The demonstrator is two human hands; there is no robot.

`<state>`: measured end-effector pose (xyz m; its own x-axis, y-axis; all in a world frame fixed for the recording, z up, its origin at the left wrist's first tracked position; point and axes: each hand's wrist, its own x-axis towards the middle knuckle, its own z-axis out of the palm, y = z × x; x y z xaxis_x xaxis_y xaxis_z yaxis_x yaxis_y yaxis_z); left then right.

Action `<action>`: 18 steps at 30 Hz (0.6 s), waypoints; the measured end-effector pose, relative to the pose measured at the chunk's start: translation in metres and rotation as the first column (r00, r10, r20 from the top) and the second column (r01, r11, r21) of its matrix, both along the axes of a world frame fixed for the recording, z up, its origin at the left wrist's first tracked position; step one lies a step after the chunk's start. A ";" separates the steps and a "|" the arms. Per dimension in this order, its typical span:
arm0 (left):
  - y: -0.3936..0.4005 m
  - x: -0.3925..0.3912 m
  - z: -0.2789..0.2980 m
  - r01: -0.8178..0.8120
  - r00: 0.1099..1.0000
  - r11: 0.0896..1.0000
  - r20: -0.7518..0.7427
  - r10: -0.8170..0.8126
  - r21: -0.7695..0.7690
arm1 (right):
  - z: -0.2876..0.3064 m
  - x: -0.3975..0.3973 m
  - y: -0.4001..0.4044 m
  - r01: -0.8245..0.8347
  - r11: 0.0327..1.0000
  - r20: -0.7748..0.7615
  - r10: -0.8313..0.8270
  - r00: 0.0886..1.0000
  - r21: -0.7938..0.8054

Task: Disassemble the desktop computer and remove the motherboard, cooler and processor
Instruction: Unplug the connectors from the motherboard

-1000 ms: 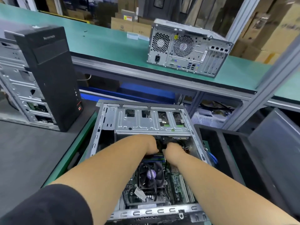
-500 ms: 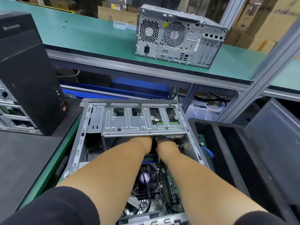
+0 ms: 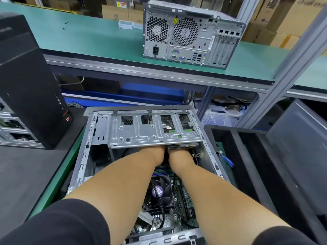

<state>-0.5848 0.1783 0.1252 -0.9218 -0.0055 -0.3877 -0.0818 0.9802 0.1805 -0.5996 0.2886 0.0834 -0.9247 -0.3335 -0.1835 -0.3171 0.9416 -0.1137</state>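
Right now both hands, left hand (image 3: 155, 154) & right hand (image 3: 178, 156), are reaching under the silver perforated metal drive cage (image 3: 150, 131) inside the open grey desktop case (image 3: 85, 156), which is lying on the green worktop (image 3: 58, 175). Fingers are hidden, can't tell their state. Black CPU cooler fan (image 3: 159, 190) is sitting on the green motherboard (image 3: 184, 197) btwn the forearms.
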 end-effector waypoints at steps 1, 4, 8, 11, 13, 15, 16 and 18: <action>0.001 -0.001 -0.002 -0.012 1.000 1.000 -0.014 0.012 0.021 | 0.001 0.000 0.000 -0.001 1.000 0.002 0.001 1.000 0.003; 0.000 -0.002 -0.010 -0.001 0.998 0.998 -0.064 0.005 0.063 | 0.002 0.001 0.000 -0.008 1.000 0.006 0.008 1.000 0.029; -0.009 -0.006 -0.008 -0.003 0.999 0.997 -0.043 0.007 0.083 | 0.005 -0.001 -0.002 0.023 0.995 0.007 -0.024 1.000 0.097; -0.018 -0.005 -0.010 0.045 0.997 0.993 -0.062 -0.038 0.106 | 0.006 -0.003 -0.003 0.064 0.994 0.072 -0.070 0.995 0.086; -0.019 -0.003 -0.011 0.078 0.996 0.991 -0.052 -0.073 0.108 | 0.006 -0.001 -0.004 0.073 0.995 0.110 -0.081 0.991 0.067; -0.018 -0.001 -0.009 0.137 0.990 0.988 -0.039 -0.134 0.068 | 0.007 0.004 -0.006 0.080 0.996 0.116 -0.085 0.990 0.044; -0.017 -0.001 -0.008 0.159 0.987 0.985 -0.033 -0.157 0.062 | 0.006 0.005 -0.006 0.079 0.996 0.118 -0.082 0.990 0.032; -0.012 0.004 -0.002 0.203 0.979 0.979 0.017 -0.204 0.033 | 0.007 0.008 -0.005 0.089 0.995 0.157 -0.096 0.983 0.050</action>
<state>-0.5812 0.1660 0.1230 -0.8943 0.1936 -0.4033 0.1148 0.9707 0.2113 -0.5914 0.2837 0.0900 -0.9092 -0.2364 -0.3427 -0.2092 0.9711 -0.1149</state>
